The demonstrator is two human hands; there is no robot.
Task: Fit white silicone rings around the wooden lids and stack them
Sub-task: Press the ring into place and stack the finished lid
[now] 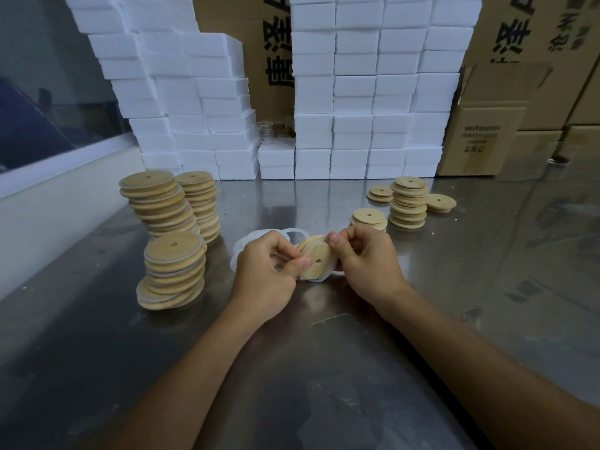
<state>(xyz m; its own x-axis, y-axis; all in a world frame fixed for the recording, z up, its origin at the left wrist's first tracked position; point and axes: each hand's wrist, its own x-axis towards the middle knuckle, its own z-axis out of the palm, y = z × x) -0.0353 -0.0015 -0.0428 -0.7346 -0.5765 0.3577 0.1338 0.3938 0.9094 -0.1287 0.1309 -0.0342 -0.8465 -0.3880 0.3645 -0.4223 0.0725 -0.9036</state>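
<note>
Two bare forearms reach in from the bottom edge over a steel table (324, 368).

Steel table, one: scuffed and reflective, carrying everything listed below.

Cardboard boxes (487, 138), at least four: brown, printed in black, standing behind and to the right at the back of the table.

White foam blocks (357, 102), too many to count: walled up in rows along the back.

Stacks with rings fitted (173, 271), three: on the left, one near the left hand and two taller ones leaning behind it.

Bare lids (408, 203), one tall stack on the right, with single lids or low piles on either side of it and one short pile nearer the right hand; the exact count is unclear.

Loose white rings (293, 233), a small heap, number unclear: lying on the table just behind the hands.

Left hand (266, 271), one: fingers curled, thumb and fingertips pinching the ring (319, 279) at the lid's left edge.

Right hand (367, 254), one: fingers curled, gripping the wooden lid (316, 258) at its upper right rim.

Wooden lid, one: held tilted between both hands above the table, holed face toward the camera, ring partly stretched round it.
</note>
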